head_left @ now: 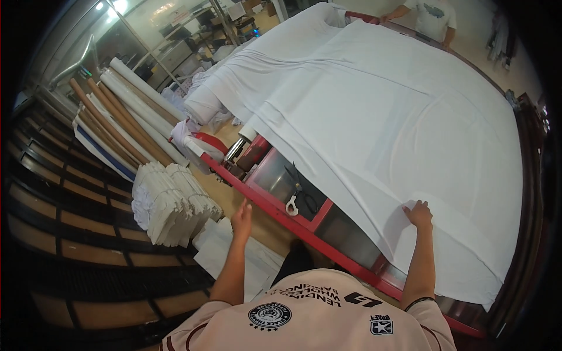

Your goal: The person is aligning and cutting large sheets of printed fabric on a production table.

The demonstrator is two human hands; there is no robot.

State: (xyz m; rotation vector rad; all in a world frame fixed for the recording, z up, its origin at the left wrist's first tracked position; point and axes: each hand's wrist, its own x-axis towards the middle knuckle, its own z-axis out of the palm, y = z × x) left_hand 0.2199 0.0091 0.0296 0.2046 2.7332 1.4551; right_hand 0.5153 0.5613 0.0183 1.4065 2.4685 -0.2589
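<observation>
White cloth (pixel 363 128) under your right hand (pixel 418 214)

Your right hand lies with spread fingers on its near part. The cloth stretches far over the red frame (pixel 275 212). Your left hand (pixel 240 221) is loosely open, near this frame. Inside the frame, scissors (pixel 299 188) lie on a grey panel (pixel 270 175).

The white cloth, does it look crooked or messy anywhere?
Yes: the white cloth has wrinkles, some near the right hand, and its near edge slants against the red rail, so it looks rumpled and askew.

A head-worn fisheye looks down across white fabric (pixel 351 140).
</observation>
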